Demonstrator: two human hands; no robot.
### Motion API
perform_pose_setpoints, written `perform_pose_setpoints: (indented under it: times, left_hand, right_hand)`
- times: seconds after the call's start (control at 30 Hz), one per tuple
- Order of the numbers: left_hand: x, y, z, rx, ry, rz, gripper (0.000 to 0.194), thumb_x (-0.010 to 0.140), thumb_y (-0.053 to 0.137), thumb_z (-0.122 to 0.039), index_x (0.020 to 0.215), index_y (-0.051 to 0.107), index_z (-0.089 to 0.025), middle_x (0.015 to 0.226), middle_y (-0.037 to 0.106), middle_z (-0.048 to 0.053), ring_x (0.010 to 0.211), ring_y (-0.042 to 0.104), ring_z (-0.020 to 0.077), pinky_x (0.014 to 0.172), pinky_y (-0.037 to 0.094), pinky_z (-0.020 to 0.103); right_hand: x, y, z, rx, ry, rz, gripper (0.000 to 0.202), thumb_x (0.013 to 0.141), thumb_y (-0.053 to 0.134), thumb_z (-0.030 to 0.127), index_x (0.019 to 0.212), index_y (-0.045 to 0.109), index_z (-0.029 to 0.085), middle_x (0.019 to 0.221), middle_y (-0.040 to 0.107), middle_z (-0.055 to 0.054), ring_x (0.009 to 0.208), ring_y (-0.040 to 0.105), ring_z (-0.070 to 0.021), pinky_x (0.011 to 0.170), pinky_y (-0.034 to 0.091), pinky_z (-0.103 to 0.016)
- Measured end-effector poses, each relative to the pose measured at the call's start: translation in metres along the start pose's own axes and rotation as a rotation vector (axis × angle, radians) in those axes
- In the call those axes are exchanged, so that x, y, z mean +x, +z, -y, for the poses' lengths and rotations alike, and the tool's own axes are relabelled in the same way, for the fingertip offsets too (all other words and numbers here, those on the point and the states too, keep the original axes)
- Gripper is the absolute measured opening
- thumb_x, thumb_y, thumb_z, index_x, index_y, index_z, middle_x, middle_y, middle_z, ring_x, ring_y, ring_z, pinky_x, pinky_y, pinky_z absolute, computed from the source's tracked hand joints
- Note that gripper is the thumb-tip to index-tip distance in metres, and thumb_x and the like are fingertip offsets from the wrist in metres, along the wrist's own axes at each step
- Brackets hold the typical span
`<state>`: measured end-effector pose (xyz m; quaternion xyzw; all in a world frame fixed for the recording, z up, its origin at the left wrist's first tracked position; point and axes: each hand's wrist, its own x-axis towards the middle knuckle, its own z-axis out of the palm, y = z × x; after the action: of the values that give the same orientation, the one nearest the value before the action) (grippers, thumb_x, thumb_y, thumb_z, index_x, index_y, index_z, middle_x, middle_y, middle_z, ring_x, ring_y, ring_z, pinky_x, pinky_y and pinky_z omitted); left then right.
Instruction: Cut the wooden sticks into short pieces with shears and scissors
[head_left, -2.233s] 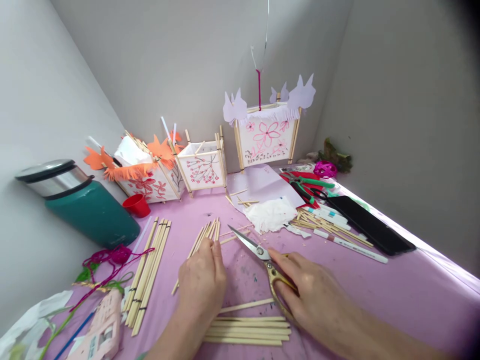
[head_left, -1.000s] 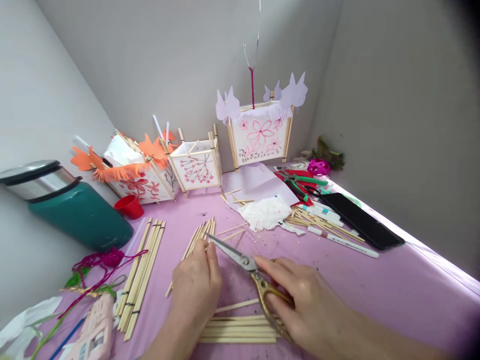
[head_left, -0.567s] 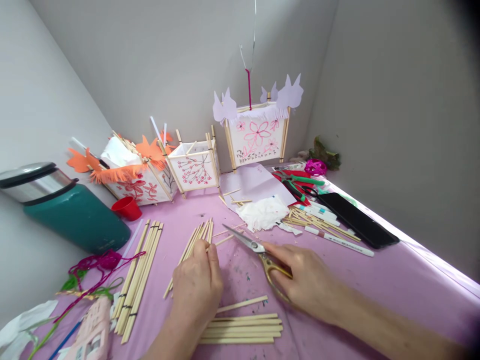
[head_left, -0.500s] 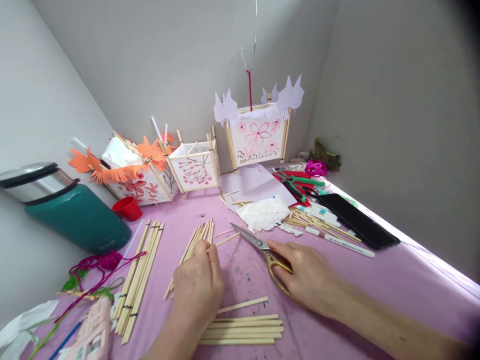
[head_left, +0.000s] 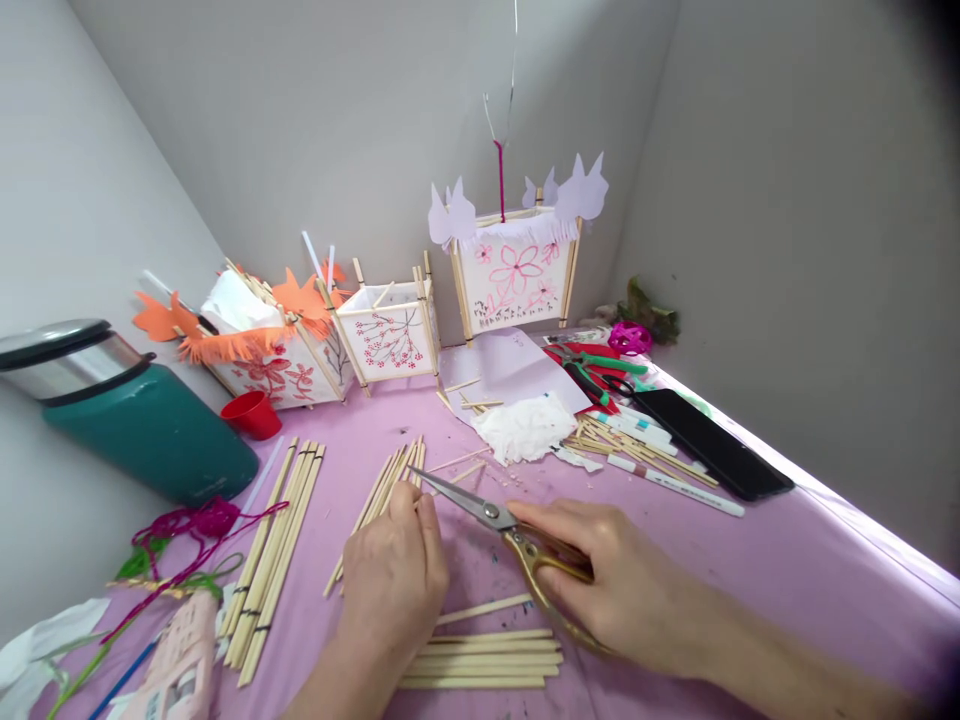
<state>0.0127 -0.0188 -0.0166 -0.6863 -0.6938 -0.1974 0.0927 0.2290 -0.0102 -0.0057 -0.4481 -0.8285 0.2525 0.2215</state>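
Purple bench (head_left: 750,565), lanterns (head_left: 386,340) along its back edge: your left hand (head_left: 395,560) pinches a stick (head_left: 468,474); your right hand (head_left: 611,570) grasps scissors (head_left: 491,511), blades just beside the left.

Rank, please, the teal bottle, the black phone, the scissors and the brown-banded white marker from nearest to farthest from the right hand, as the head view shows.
1. Scissors: held in the right hand.
2. Brown-banded white marker: ahead, slightly right.
3. Black phone: beyond the marker, right side.
4. Teal bottle: far left.
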Motion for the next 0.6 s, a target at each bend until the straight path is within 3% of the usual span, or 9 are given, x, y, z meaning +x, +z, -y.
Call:
perform_pose_setpoints:
  times: [0.17,0.3,0.47,0.6]
  left_hand:
    - [0.000,0.001,0.000,-0.011,0.007,0.003,0.020,0.094,0.028,-0.024,0.079,0.041,-0.023,0.052,0.056,0.001,0.049,0.060,0.0232,0.049,0.032,0.032]
    - [0.000,0.001,0.000,-0.019,0.023,-0.018,0.019,0.093,0.028,-0.024,0.081,0.042,-0.023,0.052,0.057,0.001,0.050,0.061,0.0236,0.049,0.032,0.032]
    - [0.000,0.001,-0.001,-0.016,0.024,-0.023,0.019,0.093,0.027,-0.023,0.080,0.041,-0.023,0.051,0.056,0.001,0.049,0.061,0.0242,0.049,0.033,0.032]
    - [0.001,-0.001,-0.002,-0.005,-0.010,0.001,0.019,0.094,0.028,-0.024,0.080,0.042,-0.023,0.052,0.058,0.003,0.050,0.062,0.0244,0.049,0.032,0.032]
  right_hand:
    - [0.002,-0.011,0.000,-0.074,0.126,-0.031,0.026,0.080,0.048,0.016,0.095,0.068,0.024,0.073,0.063,0.000,0.066,0.054,-0.0150,0.062,0.038,-0.026]
    - [0.000,-0.013,0.002,0.079,0.020,0.107,0.033,0.080,0.047,0.014,0.103,0.066,0.026,0.077,0.064,0.003,0.066,0.054,-0.0131,0.060,0.039,-0.023]
    - [-0.001,-0.006,0.000,-0.059,0.097,-0.041,0.032,0.082,0.047,0.016,0.108,0.064,0.025,0.079,0.062,0.000,0.070,0.054,-0.0153,0.066,0.039,-0.027]
    - [-0.001,-0.003,0.004,0.018,0.030,0.030,0.028,0.082,0.046,0.016,0.101,0.063,0.025,0.076,0.059,0.002,0.066,0.052,-0.0136,0.063,0.037,-0.025]
